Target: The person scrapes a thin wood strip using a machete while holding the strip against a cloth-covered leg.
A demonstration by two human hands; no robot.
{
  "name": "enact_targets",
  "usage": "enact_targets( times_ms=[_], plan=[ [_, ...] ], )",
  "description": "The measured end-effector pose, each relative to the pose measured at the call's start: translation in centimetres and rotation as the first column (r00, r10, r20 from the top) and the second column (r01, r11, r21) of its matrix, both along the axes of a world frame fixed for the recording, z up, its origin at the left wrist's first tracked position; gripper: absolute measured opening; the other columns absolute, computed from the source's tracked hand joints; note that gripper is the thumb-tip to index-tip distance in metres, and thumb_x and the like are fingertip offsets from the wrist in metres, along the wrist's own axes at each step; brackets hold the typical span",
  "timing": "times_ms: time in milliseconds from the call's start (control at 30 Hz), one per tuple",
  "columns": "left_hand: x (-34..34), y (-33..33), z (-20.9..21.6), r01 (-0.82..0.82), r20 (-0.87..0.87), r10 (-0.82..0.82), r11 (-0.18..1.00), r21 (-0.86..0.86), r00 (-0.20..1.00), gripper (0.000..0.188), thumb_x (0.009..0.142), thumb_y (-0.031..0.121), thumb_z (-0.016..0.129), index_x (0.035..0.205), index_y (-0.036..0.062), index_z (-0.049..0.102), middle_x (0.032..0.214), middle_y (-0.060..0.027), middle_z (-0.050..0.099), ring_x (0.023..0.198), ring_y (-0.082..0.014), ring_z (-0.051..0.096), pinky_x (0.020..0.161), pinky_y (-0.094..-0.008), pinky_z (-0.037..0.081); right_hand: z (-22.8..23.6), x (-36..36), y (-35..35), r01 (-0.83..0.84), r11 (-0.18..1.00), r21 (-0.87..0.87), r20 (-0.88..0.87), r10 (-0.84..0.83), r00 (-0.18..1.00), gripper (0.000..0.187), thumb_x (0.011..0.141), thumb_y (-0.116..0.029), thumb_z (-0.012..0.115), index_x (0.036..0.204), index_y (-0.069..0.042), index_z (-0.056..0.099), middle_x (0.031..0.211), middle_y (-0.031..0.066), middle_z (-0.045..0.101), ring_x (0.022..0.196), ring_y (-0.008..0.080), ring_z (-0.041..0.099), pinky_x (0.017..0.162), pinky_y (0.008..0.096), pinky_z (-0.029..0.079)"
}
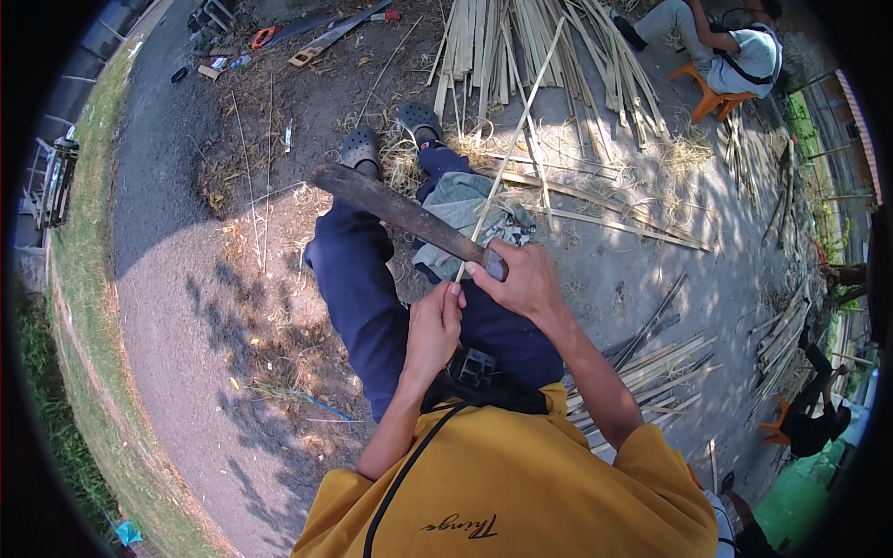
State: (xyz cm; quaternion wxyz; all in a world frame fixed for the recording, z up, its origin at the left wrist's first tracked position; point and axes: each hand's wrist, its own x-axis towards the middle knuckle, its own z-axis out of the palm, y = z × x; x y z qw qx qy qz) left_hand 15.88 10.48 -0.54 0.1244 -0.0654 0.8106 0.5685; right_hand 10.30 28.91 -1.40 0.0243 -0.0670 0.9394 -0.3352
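My right hand (526, 281) is closed round the handle of a machete (398, 208). Its broad dark blade reaches forward and left over my legs. A long thin bamboo strip (507, 153) runs from my lap out toward the pile ahead, crossing the blade close to the handle. My left hand (433, 323) pinches the strip's near end, just below my right hand. Under the strip a greyish-green cloth (456, 197) lies across my thigh. Whether the blade's edge touches the strip, I cannot tell.
A large pile of split bamboo strips (502, 51) fans out ahead; more strips (651, 377) lie at right. Saws (327, 39) rest at the far left. Thin shavings (688, 153) litter the ground. One person (739, 56) sits far right, another person (819, 418) nearer right.
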Motion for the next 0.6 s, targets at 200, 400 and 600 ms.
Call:
enact_targets(
  times_ms=[200, 400, 600],
  plan=[
    [2.2, -1.0, -1.0, 0.013, -0.089, -0.014, 1.0, -0.01, 0.996, 0.032, 0.114, 0.017, 0.051, 0.089, -0.0017, 0.06, 0.059, -0.0117, 0.055, 0.047, -0.0225, 0.059, 0.05, -0.0387, 0.045, -0.7, -0.9, 0.8, 0.001, 1.0, 0.0, -0.023, -0.001, 1.0, 0.05, 0.091, -0.056, 0.075, 0.09, -0.006, 0.074, 0.058, 0.0169, 0.061, 0.061, 0.0422, 0.067, 0.059, 0.0494, 0.052],
    [1.3, -0.4, 0.3, 0.001, -0.048, -0.003, 0.999, -0.042, 0.999, 0.032, 0.114, 0.016, 0.051, 0.088, -0.0017, 0.06, 0.058, -0.0133, 0.055, 0.05, -0.0236, 0.061, 0.053, -0.0386, 0.045, -0.1, 0.0, 0.0, 0.004, 1.0, -0.002, 0.024, -0.004, 1.0, 0.05, 0.092, -0.057, 0.074, 0.092, -0.008, 0.075, 0.057, 0.0167, 0.061, 0.059, 0.0412, 0.067, 0.059, 0.0494, 0.051],
    [3.0, -1.3, 0.4, 0.003, -0.102, -0.012, 0.996, -0.084, 0.995, 0.031, 0.113, 0.014, 0.052, 0.088, -0.002, 0.06, 0.059, -0.0162, 0.057, 0.049, -0.0273, 0.063, 0.052, -0.0409, 0.046, -0.5, -0.6, 0.4, 0.042, 0.999, -0.005, -0.012, -0.042, 0.999, 0.048, 0.092, -0.056, 0.075, 0.089, -0.008, 0.073, 0.057, 0.0155, 0.06, 0.059, 0.0408, 0.066, 0.058, 0.0489, 0.05]
  ],
)
